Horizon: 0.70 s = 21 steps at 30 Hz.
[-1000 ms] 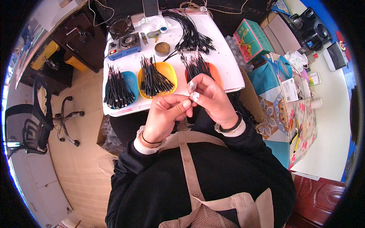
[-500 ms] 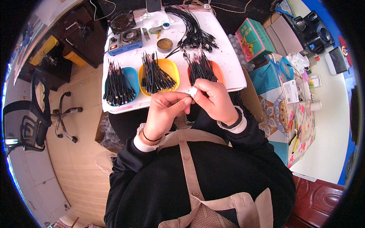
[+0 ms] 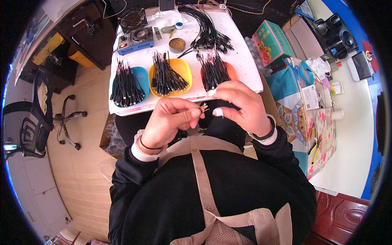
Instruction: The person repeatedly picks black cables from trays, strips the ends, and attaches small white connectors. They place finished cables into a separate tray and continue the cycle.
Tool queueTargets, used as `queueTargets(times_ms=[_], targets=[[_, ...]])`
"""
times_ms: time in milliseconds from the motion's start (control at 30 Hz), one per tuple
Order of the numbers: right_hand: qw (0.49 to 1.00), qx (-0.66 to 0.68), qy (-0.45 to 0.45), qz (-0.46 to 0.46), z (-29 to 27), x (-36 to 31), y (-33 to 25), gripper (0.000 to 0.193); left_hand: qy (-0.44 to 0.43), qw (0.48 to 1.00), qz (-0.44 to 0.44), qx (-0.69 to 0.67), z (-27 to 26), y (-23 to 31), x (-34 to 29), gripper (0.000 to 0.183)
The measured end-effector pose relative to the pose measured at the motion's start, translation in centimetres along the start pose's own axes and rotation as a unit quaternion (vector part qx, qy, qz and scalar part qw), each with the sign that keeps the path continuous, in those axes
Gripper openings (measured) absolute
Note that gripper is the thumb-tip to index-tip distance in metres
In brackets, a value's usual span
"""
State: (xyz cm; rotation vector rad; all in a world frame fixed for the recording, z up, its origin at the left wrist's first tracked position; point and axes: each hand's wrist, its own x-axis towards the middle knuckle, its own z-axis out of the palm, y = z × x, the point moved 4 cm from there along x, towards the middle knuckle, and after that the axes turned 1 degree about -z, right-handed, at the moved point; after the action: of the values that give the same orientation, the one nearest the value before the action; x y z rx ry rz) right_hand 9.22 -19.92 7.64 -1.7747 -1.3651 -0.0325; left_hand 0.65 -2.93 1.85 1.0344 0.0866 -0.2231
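My left hand [image 3: 171,119] is closed in a pinch on a cable end, with thin red and white wires [image 3: 204,108] fanning out past the fingertips. The rest of that cable is hidden by the hand. Just to the right, my right hand [image 3: 243,107] has thumb and forefinger apart, with nothing visible between them and white coverings on both tips. Beyond the hands, bundles of short black cables lie in a blue tray [image 3: 142,77], a yellow tray [image 3: 186,70] and an orange tray [image 3: 233,72]. Their frayed reddish ends point toward the far side.
On the white table [image 3: 241,53] stand a blue heating device [image 3: 136,44], a round tin [image 3: 177,45], a small spool [image 3: 179,25] and a heap of long black cables [image 3: 210,36]. To the right are a green box [image 3: 272,43] and a patterned bag [image 3: 292,122]. A chair [image 3: 32,118] stands left.
My right hand has drawn away from the left fingertips and its pinch has opened. The loose wires in my left hand now show. Both hands have spread slightly apart.
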Motion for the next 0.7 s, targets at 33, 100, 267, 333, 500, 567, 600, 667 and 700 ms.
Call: queueTargets(times_ms=[33, 100, 267, 333, 500, 567, 600, 667, 700], targets=[[0.999, -0.024, -0.010, -0.034, 0.2, 0.3, -0.4, 0.034, -0.006, 1.000, 0.000, 0.002, 0.1, 0.1, 0.0, 0.015], [0.996, -0.014, -0.004, -0.086, 0.2, 0.8, -1.0, 0.034, -0.016, 1.000, -0.006, 0.006, 0.3, 0.2, 0.0, 0.014], [0.996, -0.008, -0.014, -0.085, 0.4, 1.2, -1.0, 0.027, -0.015, 0.997, -0.012, 0.071, 0.5, 0.6, 0.0, 0.013], [0.999, 0.030, -0.030, -0.017, 0.7, 0.9, -0.3, 0.022, 0.010, 0.992, -0.004, 0.128, 0.6, 0.8, 0.0, 0.011], [0.864, 0.386, -0.066, 0.316, 3.3, -1.3, 2.6, 0.011, 0.046, 0.783, 0.318, 0.532, 2.4, 2.5, -0.5, 0.010], [0.776, 0.504, -0.076, 0.371, 4.1, -1.8, 3.1, 0.015, 0.051, 0.704, 0.375, 0.601, 2.9, 2.2, -0.9, 0.017], [0.786, 0.491, -0.073, 0.367, 4.1, -1.8, 3.2, 0.015, 0.064, 0.710, 0.394, 0.580, 2.8, 2.1, -0.6, 0.014], [0.858, 0.389, -0.044, 0.334, 3.6, -1.6, 3.2, 0.016, 0.075, 0.813, 0.298, 0.494, 1.6, 1.5, -0.2, 0.015], [0.927, 0.273, -0.014, 0.258, 2.9, -1.1, 2.9, 0.015, 0.081, 0.856, 0.247, 0.447, 1.1, 1.1, 0.0, 0.015]])
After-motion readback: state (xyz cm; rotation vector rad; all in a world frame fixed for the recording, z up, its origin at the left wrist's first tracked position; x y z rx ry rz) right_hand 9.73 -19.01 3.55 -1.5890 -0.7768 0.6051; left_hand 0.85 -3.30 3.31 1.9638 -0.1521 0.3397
